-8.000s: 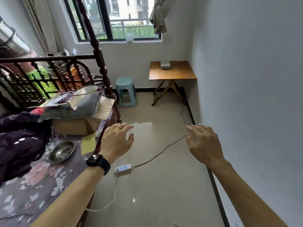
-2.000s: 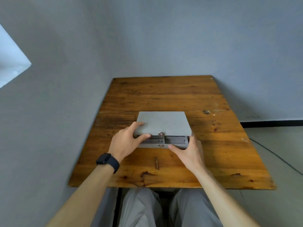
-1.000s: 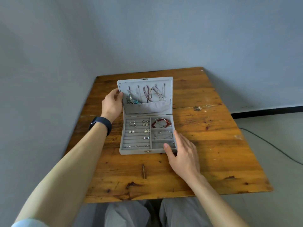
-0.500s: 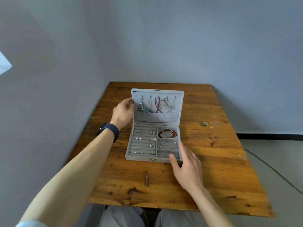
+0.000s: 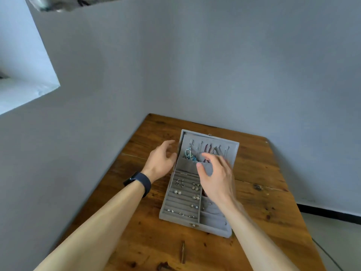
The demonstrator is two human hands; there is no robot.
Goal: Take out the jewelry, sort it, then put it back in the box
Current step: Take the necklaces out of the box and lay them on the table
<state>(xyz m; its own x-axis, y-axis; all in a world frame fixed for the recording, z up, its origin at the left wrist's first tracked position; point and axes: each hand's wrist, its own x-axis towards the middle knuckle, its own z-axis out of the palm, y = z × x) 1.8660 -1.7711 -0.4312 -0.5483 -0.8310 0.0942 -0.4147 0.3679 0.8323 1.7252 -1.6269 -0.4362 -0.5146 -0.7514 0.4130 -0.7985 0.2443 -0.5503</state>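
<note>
A grey velvet jewelry box (image 5: pixel 181 216) lies open on the wooden table (image 5: pixel 259 216). Its raised lid (image 5: pixel 232 146) carries hanging necklaces (image 5: pixel 189 154) above a pocket. The base has padded rows with small earrings (image 5: pixel 195 186) on the left and compartments on the right, partly hidden by my right arm. My left hand (image 5: pixel 161 160) hovers just beside the lid's left edge, fingers relaxed, holding nothing. My right hand (image 5: pixel 215 177) is lifted over the box in front of the lid pocket, fingers loosely spread, and is a little blurred.
The table stands in a corner, with grey walls (image 5: pixel 195 65) close behind and to the left. A dark knot or splinter (image 5: pixel 183 254) marks the wood near the front edge. A cable (image 5: pixel 328 257) runs over the floor at the lower right.
My right hand has left the box's front right corner and risen to the lid pocket. My left hand has let go of the lid's left edge. The view has tilted.
</note>
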